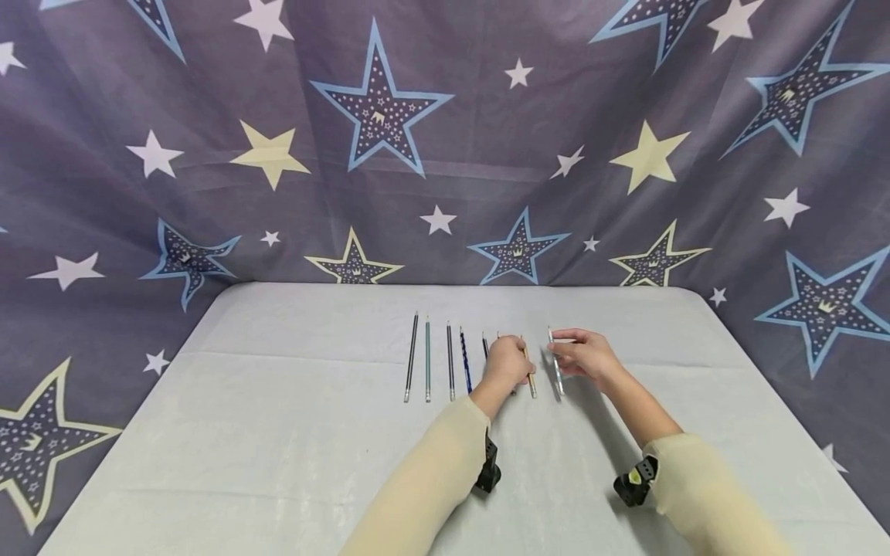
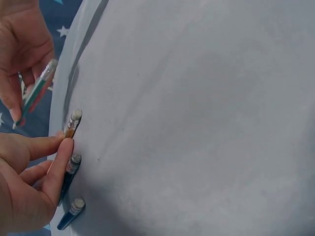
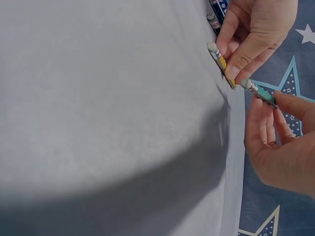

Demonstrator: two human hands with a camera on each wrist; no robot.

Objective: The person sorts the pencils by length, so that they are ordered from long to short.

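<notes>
My left hand (image 1: 506, 363) pinches a yellow pencil (image 1: 532, 384) between thumb and finger, near its eraser end. In the left wrist view, the white eraser (image 2: 77, 114) and metal band stick out past the fingertips. To the right, my right hand (image 1: 587, 357) holds a green pencil (image 3: 263, 93) by thumb and fingers, tilted and above the table; it looks pale in the head view. Left of my hands lie a black pencil (image 1: 412, 357), a teal pencil (image 1: 427, 360), a dark pencil (image 1: 450, 361) and a blue patterned pencil (image 1: 465, 361). My left hand partly hides further dark pencils (image 1: 485, 344).
The pencils lie in a row, tips toward the back, on a table (image 1: 243, 440) with a pale grey cloth. Behind it hangs a dark curtain (image 1: 473, 170) with stars. A small black camera (image 1: 489, 467) sits on each wrist.
</notes>
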